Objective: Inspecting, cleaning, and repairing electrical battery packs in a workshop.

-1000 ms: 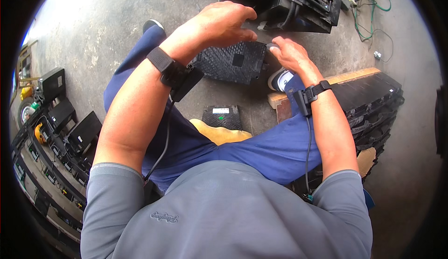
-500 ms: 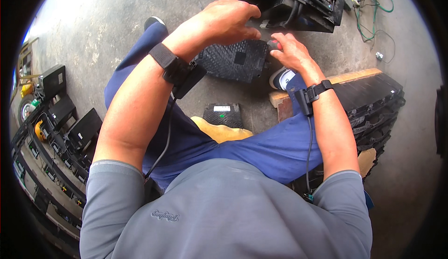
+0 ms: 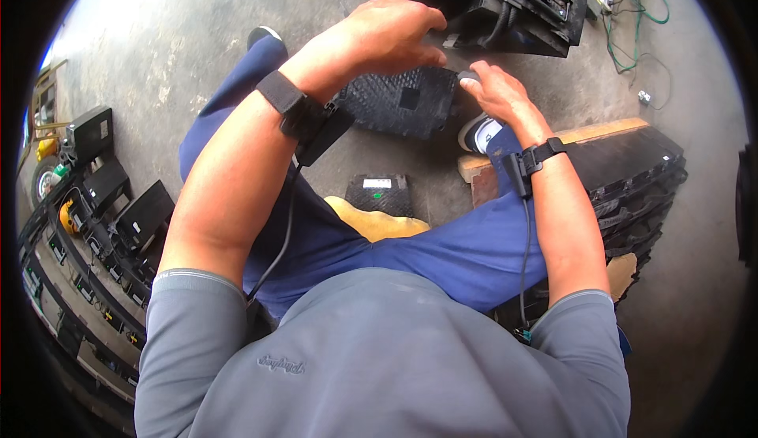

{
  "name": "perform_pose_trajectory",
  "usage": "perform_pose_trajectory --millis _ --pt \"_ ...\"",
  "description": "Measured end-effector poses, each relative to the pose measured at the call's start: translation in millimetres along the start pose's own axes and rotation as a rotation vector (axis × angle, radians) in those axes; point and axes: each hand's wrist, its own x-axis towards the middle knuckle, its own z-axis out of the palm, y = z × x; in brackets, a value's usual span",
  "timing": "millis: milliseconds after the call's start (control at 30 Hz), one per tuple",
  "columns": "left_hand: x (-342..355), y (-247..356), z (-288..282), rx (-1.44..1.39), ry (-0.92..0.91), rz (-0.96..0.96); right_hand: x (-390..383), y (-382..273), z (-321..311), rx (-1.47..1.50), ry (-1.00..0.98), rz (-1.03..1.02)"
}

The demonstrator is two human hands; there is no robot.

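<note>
Left hand [image 3: 391, 35] curves, thumb and fingers apart, near the black panel [image 3: 384, 108]; right hand [image 3: 499, 95] clamps a dark object [image 3: 467, 76].

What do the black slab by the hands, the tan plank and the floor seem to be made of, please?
Black slab: probably moulded plastic, dull with a slight sheen, judging by its raised texture; coated metal is possible. Plank: apparently bare wood, given its tan colour and squared edges. Floor: likely concrete, grey with mottled patches.
</note>
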Motion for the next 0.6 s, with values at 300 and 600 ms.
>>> perform_pose_trajectory --millis 300,600 --pt "-0.4 0.4 0.5 -0.010 0.001 0.000 -0.9 3.5 -0.5 0.021 0.022 -0.067" --pt "0.5 1.6 -1.4 -0.028 -0.004 0.005 -3.9 0.0 -1.1 0.026 0.086 -0.157"
